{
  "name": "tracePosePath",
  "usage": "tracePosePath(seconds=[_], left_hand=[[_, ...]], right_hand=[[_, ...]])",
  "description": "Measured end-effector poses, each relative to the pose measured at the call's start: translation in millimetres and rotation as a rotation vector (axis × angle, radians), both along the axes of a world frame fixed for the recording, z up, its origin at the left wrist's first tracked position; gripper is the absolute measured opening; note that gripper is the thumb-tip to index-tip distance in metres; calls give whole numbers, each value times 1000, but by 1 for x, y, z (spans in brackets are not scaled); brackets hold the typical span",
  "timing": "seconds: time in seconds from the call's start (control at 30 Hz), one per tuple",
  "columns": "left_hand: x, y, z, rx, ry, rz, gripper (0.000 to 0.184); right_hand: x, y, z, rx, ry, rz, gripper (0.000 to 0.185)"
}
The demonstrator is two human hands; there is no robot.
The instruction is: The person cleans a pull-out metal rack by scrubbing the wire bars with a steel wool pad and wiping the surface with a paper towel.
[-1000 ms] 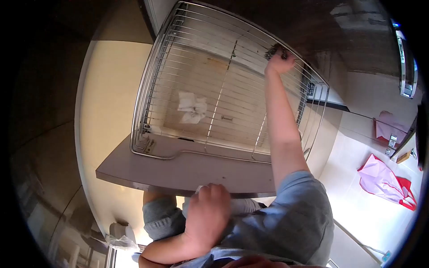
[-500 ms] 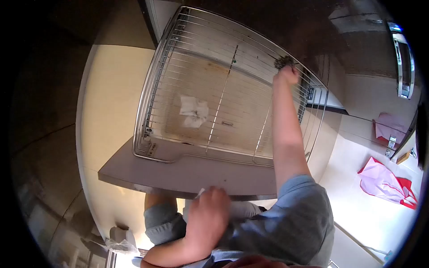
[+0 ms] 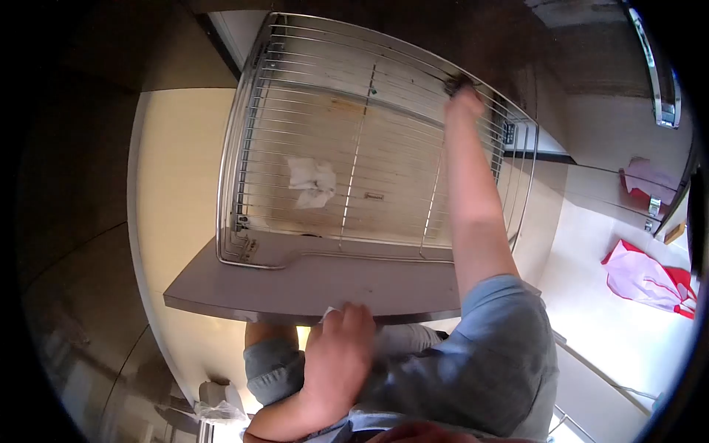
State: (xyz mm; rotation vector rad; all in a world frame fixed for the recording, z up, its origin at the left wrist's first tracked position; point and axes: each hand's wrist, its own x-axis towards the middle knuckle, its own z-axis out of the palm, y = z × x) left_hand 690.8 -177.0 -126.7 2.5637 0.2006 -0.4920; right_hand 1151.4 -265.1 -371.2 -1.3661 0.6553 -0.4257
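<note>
A pull-out wire drawer basket extends from a dark cabinet, with a brown-grey front panel on its near side. My right hand reaches to the far right part of the basket. Its fingers are closed on a steel wool scrubber, blurred against the wires. My left hand is curled at the panel's near edge, and a small white piece like tissue pokes out by the fingers. A crumpled white tissue lies below the wires.
Brownish stains mark the surface under the wires. To the right, a pink and red cloth or bag lies on the pale floor. A clear plastic bag is at lower left, and a cabinet handle at upper right.
My right hand and the scrubber have shifted slightly up and left in view. The whole scene has moved a little as my head turned. My left hand stays curled by the panel.
</note>
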Motion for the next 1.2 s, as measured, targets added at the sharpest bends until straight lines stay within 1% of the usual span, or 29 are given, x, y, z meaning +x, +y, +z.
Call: tracePosePath(seconds=[0.07,0.13,0.17,0.23,0.3,0.37,0.4,0.43,0.5,0.53,0.63,0.73,0.83,0.9,0.93,0.97,1.07,1.13,1.17,1.2], left_hand=[[2,0,-2,8,-4,11,30],[3,-2,4,22,28,0,30],[5,-2,4,15,38,-13,30],[8,0,7,9,67,-38,31],[8,5,7,-23,47,-32,31],[9,6,6,-44,35,-12,31],[9,6,6,-43,39,-6,30],[9,5,6,-46,46,-8,30],[9,4,4,-42,50,-19,30],[10,4,4,-32,43,-19,30],[11,5,5,-66,63,-8,30],[7,4,3,-52,14,1,31],[2,5,-2,-60,-7,5,33],[4,7,1,-56,-17,12,33],[5,5,2,-61,-25,10,34],[5,5,1,-68,-35,9,34],[-2,7,1,-62,-40,4,35],[-3,7,0,-59,-38,1,37],[-3,7,1,-65,-29,10,38],[-1,6,3,-76,-21,20,38]], right_hand=[[4,-5,18,318,-2,12,21],[-10,5,3,133,-44,118,26],[-1,7,-19,-104,36,235,27],[-31,8,19,-225,196,502,28],[-10,-51,-9,-226,91,485,29],[-9,-106,8,-486,-80,390,39],[12,-139,-3,-502,-203,205,34],[13,-149,18,-786,-217,74,32],[17,-154,45,-1014,-17,-59,33],[26,-154,49,-1116,77,-126,34],[83,-177,-6,-1475,210,45,40],[48,-129,-3,-1678,-352,189,38],[74,-185,12,-1254,-30,234,39],[91,-202,3,-1167,-450,284,43],[86,-194,12,-1131,-645,332,45],[72,-181,10,-1604,-438,261,45],[57,-181,22,-1690,121,300,47],[53,-185,36,-1522,84,186,48],[53,-175,28,-1611,-76,113,45],[49,-158,28,-1769,-26,166,43]])
